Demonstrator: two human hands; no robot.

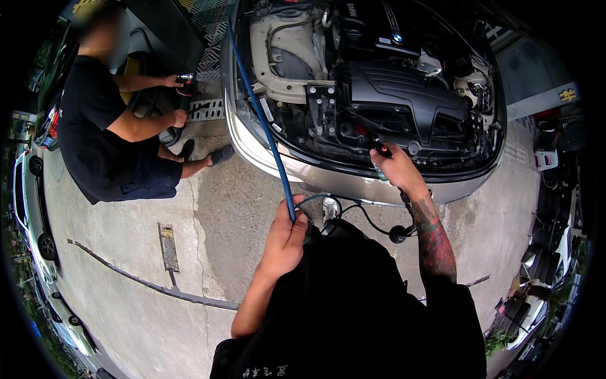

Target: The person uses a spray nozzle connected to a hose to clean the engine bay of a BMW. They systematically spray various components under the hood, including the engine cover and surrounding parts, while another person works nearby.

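A blue hose [265,131] runs down taut from the far edge across the car's left front corner. My left hand [285,239], in front of my body, is closed around it, and the hose loops away darker past my fingers. My right hand [399,167] reaches over the front edge of the open engine bay [325,136]. It grips a black hand tool with red parts [383,150], whose exact kind I cannot make out; its tip points into the bay. A greenish clear piece [380,172] shows under that hand. Behind the tool sits a black engine cover [398,91].
A co-worker [104,120] in black crouches at the left, holding a black-and-red tool [184,83]. A dark strip [148,281] and a small metal plate [168,246] lie on the concrete. Parked cars [38,215] stand at far left; tyres [514,312] lie at right.
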